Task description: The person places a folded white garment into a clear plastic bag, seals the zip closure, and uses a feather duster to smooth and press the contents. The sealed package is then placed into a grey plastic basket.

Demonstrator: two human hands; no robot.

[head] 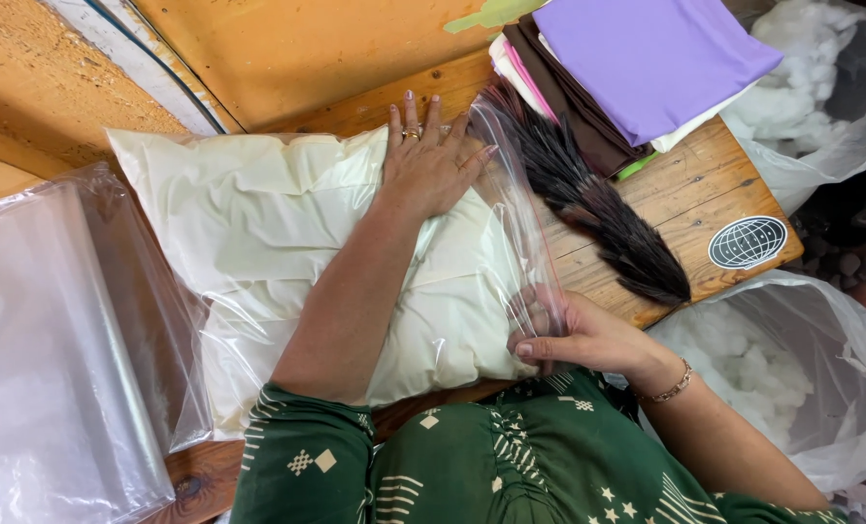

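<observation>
My clear plastic bag (287, 252) holds a cream pillow; right of it, a round black-and-white globe sticker (748, 242); another clear bag (54, 369) lies left.

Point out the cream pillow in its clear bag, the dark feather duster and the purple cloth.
cream pillow (258, 223), head view: bare middle of its left half.
dark feather duster (598, 209), head view: middle of the feather bundle.
purple cloth (656, 53), head view: centre of the top fold.
</observation>
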